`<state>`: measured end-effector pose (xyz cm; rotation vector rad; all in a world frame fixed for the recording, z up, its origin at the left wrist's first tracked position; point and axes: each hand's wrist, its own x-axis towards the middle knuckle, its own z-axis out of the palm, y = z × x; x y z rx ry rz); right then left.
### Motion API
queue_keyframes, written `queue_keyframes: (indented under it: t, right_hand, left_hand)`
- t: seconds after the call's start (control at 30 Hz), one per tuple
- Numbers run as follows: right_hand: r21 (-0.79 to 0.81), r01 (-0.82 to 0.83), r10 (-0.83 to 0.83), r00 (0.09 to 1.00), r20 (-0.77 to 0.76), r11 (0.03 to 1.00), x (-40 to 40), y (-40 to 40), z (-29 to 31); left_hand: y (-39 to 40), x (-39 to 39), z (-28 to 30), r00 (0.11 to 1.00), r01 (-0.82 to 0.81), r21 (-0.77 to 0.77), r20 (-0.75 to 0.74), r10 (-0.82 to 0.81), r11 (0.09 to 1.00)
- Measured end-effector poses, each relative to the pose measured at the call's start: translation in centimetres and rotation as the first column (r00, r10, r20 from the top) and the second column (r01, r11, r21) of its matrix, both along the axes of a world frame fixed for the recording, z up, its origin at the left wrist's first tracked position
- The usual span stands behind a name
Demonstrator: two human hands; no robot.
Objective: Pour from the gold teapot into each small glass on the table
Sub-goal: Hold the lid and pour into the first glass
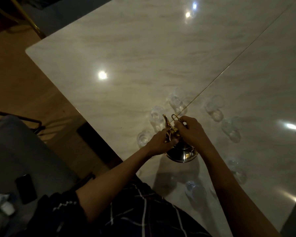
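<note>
The gold teapot [182, 153] stands on the pale marble table [143, 57], close to its near edge, spout pointing away. My left hand [158, 142] curls round the pot's upper body by the base of the spout. My right hand [190, 130] pinches the wire handle at the top. Several small clear glasses ring the pot: one at its left [142, 138], one behind the spout [156, 115], one further back [177, 101], two on the right [214, 108] [231, 129] and two nearer me [237, 170] [194, 189]. The dim light hides whether they hold liquid.
A thin gold seam [229, 67] runs diagonally across the table. At the left, beyond the table edge, a grey seat [15, 151] holds a dark phone [26, 188] and a small white thing [6, 206]. A gold chair leg [32, 23] stands at the far left.
</note>
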<state>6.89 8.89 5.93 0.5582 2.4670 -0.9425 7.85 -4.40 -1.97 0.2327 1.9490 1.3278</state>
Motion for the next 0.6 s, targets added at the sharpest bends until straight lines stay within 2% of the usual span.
queue_keyframes:
  t: [0.3, 0.6]
  right_hand:
    - [0.048, -0.026, 0.027, 1.000, -0.016, 0.999, -0.2, 0.3, 0.6]
    - [0.049, -0.043, 0.044, 0.999, -0.019, 0.998, -0.4, 0.0, 1.5]
  left_hand:
    - [0.6, 0.6, -0.4, 0.998, 0.006, 0.040, -0.061, -0.004, 0.999]
    - [0.7, 1.1, 0.3, 0.998, -0.013, 0.027, -0.054, 0.015, 1.000]
